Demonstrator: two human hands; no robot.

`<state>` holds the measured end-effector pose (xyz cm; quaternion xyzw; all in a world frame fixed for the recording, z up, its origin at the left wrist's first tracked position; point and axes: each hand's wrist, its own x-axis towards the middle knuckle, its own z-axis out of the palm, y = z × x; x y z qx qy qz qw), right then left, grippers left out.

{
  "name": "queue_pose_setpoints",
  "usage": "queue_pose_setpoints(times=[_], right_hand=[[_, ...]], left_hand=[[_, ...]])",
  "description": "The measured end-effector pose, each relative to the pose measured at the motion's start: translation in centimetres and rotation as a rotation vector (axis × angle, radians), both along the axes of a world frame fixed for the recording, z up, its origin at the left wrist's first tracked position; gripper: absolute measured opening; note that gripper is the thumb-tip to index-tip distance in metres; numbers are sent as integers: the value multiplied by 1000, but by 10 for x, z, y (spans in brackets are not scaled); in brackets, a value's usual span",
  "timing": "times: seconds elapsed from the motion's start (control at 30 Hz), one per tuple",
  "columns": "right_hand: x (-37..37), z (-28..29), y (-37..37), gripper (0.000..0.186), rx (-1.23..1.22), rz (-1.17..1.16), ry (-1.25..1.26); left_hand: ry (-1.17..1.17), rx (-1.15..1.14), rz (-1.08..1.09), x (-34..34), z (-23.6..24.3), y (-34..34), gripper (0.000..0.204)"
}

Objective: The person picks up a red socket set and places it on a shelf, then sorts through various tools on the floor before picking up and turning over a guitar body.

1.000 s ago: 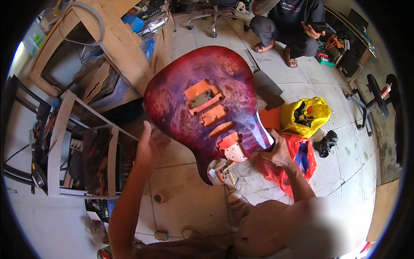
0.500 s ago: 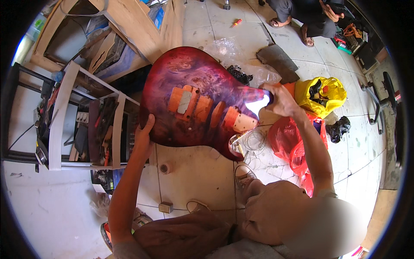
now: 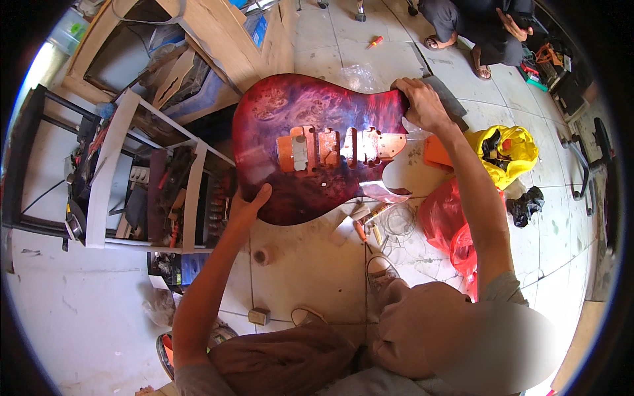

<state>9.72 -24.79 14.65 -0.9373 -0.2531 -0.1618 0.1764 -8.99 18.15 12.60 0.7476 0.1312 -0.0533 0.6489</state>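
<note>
A glossy electric guitar body [image 3: 290, 178], burgundy and purple with a swirled grain, hangs above the tiled floor between my hands. Bare orange wood shows in its routed pickup and bridge cavities. My left hand [image 3: 249, 206] grips the rounded lower-left edge, thumb on the face and fingers hidden beneath. At the far right, my right hand [image 3: 422, 105] is closed around the tip of the upper horn. No neck, strings or hardware are on the body.
On the left stands a white-framed rack [image 3: 112, 171] of tools, beside a wooden cabinet [image 3: 218, 39]. A yellow bag [image 3: 522, 155], a red plastic bag [image 3: 441, 214], coiled wire [image 3: 398, 221] and a screwdriver [image 3: 360, 230] lie to the right. Another person [image 3: 456, 26] sits at the far right.
The guitar body has turned counter-clockwise and tilted, and its horn end has risen. My right hand has moved up with it, while my left hand has shifted slightly right and down.
</note>
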Motion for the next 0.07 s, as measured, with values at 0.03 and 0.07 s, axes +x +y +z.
queue_pose_setpoints(times=[0.03, 0.07], right_hand=[[1, 5, 3, 44, -28, -5, -21], [3, 7, 4, 44, -27, -3, -26]], left_hand=[[-26, 0, -14, 2, -9, 4, 85], [-52, 1, -27, 4, -18, 9, 86]])
